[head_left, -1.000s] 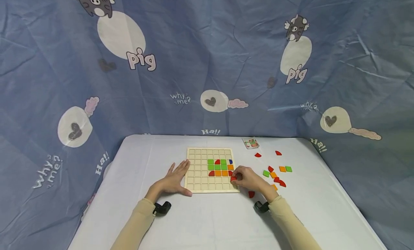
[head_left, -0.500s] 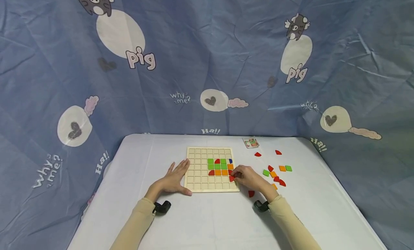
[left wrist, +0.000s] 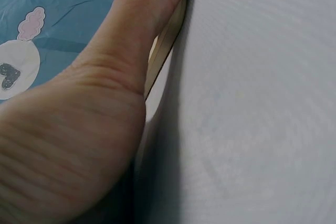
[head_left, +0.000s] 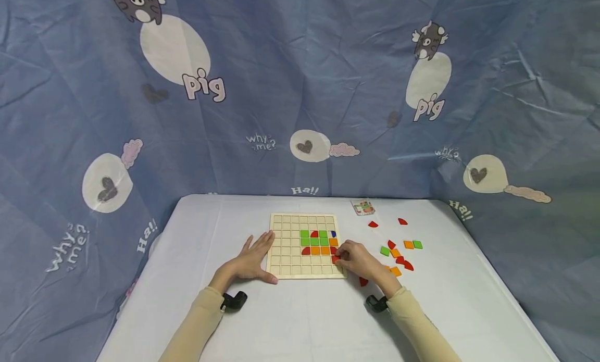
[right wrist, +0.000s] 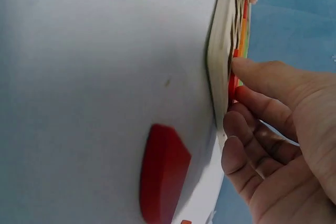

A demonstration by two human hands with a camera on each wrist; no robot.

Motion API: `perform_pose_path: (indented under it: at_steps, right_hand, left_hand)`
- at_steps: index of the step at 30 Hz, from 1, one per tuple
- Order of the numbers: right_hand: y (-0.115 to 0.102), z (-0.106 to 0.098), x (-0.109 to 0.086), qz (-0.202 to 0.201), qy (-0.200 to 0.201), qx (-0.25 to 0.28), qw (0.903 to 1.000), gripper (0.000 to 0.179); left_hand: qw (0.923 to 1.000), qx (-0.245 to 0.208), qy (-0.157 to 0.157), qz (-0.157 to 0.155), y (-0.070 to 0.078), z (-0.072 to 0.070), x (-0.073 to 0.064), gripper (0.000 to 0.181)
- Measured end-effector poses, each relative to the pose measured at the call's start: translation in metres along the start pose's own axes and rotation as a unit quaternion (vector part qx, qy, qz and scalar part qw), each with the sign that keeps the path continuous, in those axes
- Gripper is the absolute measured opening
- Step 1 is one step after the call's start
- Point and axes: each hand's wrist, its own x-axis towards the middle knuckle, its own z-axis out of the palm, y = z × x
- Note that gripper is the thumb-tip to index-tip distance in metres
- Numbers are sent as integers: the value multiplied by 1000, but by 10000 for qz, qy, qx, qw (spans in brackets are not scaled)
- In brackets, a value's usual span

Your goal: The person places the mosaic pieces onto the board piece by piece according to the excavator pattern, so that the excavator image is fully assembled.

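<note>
My left hand [head_left: 250, 259] lies with fingers spread along the left edge of a pale wooden grid board [head_left: 283, 260], its thumb by the near corner. In the left wrist view, that hand's thumb covers most of the board's rim [left wrist: 167, 40]. At the board's right side, my right hand [head_left: 360, 260] pinches a red quarter-circle tile [head_left: 335, 259] between thumb and index finger, low over a right-column cell. The right wrist view shows the red tile's edge [right wrist: 231, 90] at the board surface; whether it sits flat is unclear. Green, orange, red and blue tiles fill nearby cells.
Loose tiles lie right of the board, including a green square [head_left: 385, 251], an orange square [head_left: 409, 245] and a red quarter-circle [head_left: 402, 221]. One red tile [right wrist: 163, 174] rests close below my right hand. A small picture card [head_left: 363, 207] lies at the back.
The red tile has shifted slightly left and settled lower into line with the right-column cell. My right hand has moved only a little; the left hand stays put.
</note>
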Motion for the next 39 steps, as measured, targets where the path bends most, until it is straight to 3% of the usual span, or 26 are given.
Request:
perform_pose_path:
  at_steps: [5,10,15,20,29,33,39]
  right_hand:
    - [0,0,-1,-51,48,24,10000,17]
    - [12,-11,-7,142,224,341,9991,17]
    - [43,-34,-20,443,612,591,9954,22]
    - [83,-57,-36,1017,837,735,9886,24]
    - [140,-87,-57,1636,971,155,9816,39]
    - [151,-91,-61,1785,805,54,9806,42]
    - [154,-90,-60,1931,745,20,9783,32]
  left_hand:
    - [10000,-8,-4,-11,0,0,-1,135]
    - [10000,-45,-15,28,1,-1,0,134]
    - [10000,-49,-6,11,2,-1,1,134]
    - [10000,-28,5,-27,2,0,1,135]
    - [9999,-70,-18,-95,1,1,2,136]
    - [9999,-37,-45,-102,1,2,2,137]
    - [10000,-29,-27,-75,1,2,2,136]
